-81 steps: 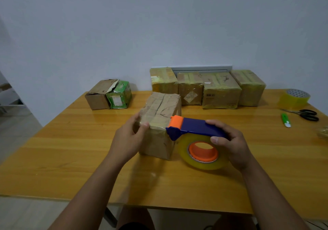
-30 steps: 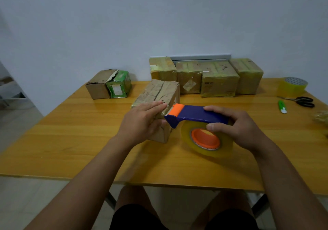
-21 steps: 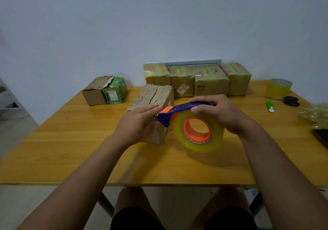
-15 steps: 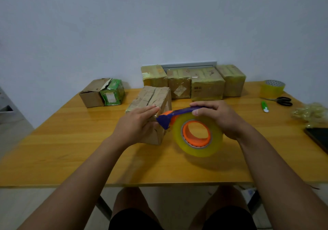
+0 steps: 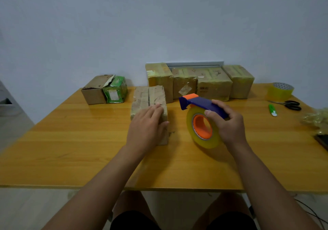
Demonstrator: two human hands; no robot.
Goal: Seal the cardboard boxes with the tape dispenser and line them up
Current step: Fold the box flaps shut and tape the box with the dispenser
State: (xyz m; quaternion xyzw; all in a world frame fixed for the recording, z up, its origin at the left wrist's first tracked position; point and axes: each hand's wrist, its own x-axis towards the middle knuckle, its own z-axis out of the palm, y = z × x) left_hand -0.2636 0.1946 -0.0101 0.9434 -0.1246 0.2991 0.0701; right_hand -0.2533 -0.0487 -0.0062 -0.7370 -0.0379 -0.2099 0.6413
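Observation:
A worn cardboard box (image 5: 148,98) lies mid-table, lengthwise away from me. My left hand (image 5: 147,128) rests flat on its near end, fingers straight and thumb over the right edge. My right hand (image 5: 229,123) grips the blue handle of the tape dispenser (image 5: 198,104), whose orange tip points left and up. Its roll of clear yellowish tape (image 5: 204,130) hangs below on an orange hub. The dispenser is to the right of the box and apart from it. Several taped boxes (image 5: 213,84) stand in a row along the wall.
At the back left stand an open brown box (image 5: 94,91) and a green carton (image 5: 115,89). Far right on the wooden table (image 5: 71,150) lie a spare tape roll (image 5: 280,91), scissors (image 5: 291,104), a green cutter (image 5: 272,110), crumpled tape (image 5: 317,118) and a dark flat object (image 5: 322,141).
The dispenser has come away from the box to the right, its tip raised. The box now lies square to me, and my left hand has slid onto its near end.

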